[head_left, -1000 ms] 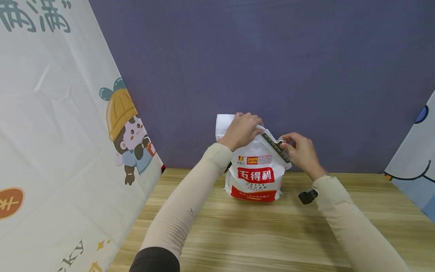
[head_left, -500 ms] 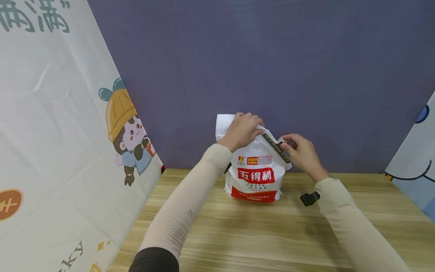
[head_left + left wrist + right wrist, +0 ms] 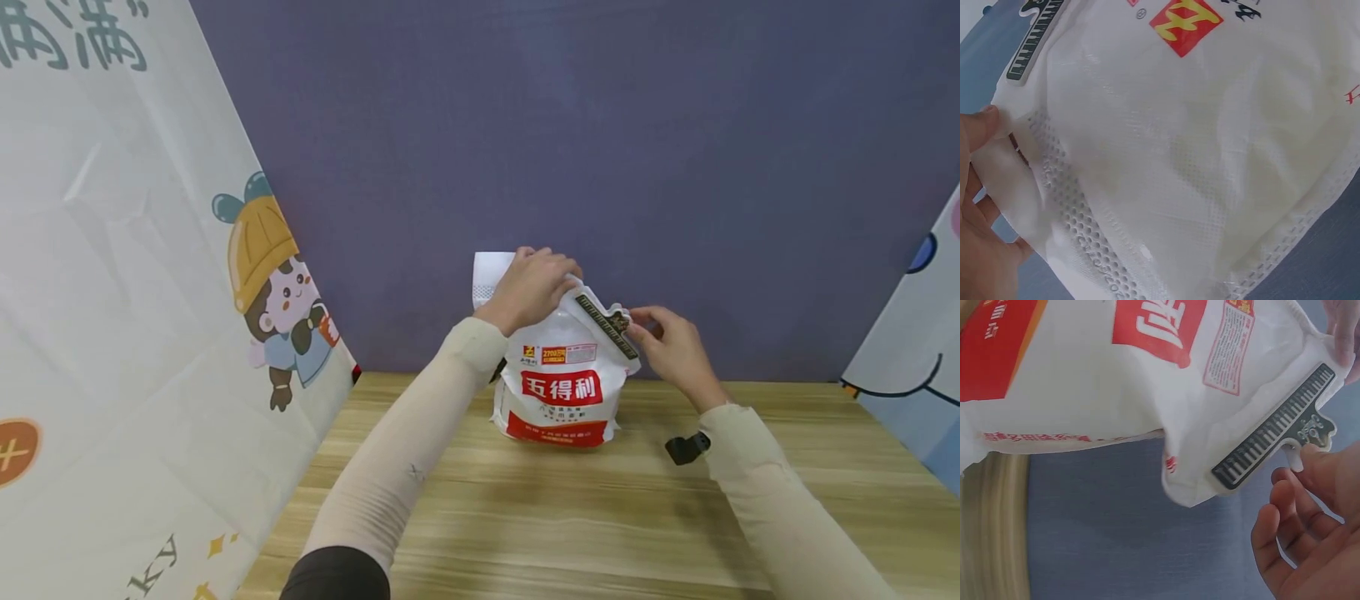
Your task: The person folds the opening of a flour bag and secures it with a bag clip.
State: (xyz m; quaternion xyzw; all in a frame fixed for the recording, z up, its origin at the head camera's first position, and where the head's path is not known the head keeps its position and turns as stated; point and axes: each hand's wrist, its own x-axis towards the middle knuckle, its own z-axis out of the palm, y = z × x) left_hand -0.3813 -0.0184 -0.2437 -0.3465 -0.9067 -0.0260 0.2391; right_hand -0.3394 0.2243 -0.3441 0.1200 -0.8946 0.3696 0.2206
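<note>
A white and red flour bag (image 3: 558, 417) stands on the wooden table. My left hand (image 3: 528, 287) grips the bag's folded top edge, its thumb (image 3: 982, 125) in front and the other fingers behind. A sealing clip (image 3: 606, 325) with a dark, piano-key pattern lies slanted along the top right edge, biting the fold. My right hand (image 3: 671, 346) is just right of the clip's handle, with thumb and index fingertips at its edge. In the right wrist view the fingers (image 3: 1266, 534) are loosely bent, and the thumb overlaps the handle (image 3: 1316, 428).
The wooden table (image 3: 525, 533) extends toward me. A dark blue backdrop (image 3: 420, 167) rises close behind the bag. White printed panels stand on the left (image 3: 112, 292) and right (image 3: 915, 367).
My right hand has shifted slightly right, its fingers easing off the clip's handle, whose dark front now shows. My left hand keeps its hold on the bag's top.
</note>
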